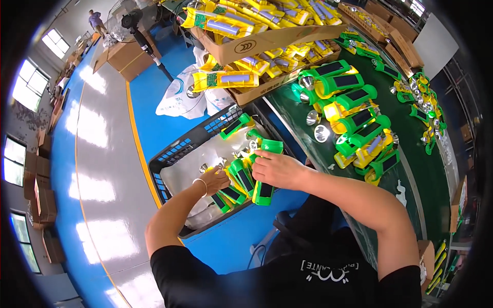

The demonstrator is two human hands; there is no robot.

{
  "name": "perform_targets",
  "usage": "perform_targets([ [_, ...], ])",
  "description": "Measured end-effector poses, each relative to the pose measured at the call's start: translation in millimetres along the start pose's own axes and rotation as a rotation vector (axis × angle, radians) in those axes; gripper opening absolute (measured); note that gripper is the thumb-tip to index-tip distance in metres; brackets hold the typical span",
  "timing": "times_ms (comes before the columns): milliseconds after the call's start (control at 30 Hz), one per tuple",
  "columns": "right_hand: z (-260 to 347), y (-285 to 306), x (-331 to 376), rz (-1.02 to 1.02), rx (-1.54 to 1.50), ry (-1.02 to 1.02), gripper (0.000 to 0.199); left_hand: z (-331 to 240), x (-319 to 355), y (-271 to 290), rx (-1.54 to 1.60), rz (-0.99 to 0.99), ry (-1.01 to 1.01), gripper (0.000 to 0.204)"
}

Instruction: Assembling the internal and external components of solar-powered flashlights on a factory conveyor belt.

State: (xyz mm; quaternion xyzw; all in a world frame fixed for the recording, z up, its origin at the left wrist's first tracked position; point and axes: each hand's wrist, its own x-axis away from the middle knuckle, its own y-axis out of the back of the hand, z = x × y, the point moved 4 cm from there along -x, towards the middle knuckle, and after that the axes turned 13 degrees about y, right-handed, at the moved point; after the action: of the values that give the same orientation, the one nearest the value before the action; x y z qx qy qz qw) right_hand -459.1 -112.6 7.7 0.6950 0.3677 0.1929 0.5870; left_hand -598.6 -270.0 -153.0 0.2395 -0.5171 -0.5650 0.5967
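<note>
My right hand (277, 169) grips a green flashlight body with a dark solar panel (264, 191), held upright over a dark blue plastic crate (174, 154). My left hand (214, 179), a bracelet on its wrist, closes on other green flashlight bodies (237, 177) bunched together in the crate. More green pieces (237, 124) and silver reflector cups lie in the crate on a clear plastic liner.
A dark green conveyor table (421, 169) on the right carries several green and yellow flashlights (359, 120). Cardboard boxes of yellow packaged items (257, 38) stand behind the crate. A standing fan (128, 23), white bags and stacked boxes sit on the blue floor. A person stands far off at the top left.
</note>
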Motion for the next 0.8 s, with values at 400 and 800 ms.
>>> perform_targets([
  [400, -7.0, -180.1, -7.6, 0.106, 0.064, 0.142, 0.008, -35.3, -43.3, -61.2, 0.077, -0.247, 0.16, 0.034],
  [800, 18.0, -205.6, -46.4, 0.141, -0.375, -0.292, 0.026, -44.3, -43.6, -103.3, 0.251, -0.057, 0.28, 0.043],
])
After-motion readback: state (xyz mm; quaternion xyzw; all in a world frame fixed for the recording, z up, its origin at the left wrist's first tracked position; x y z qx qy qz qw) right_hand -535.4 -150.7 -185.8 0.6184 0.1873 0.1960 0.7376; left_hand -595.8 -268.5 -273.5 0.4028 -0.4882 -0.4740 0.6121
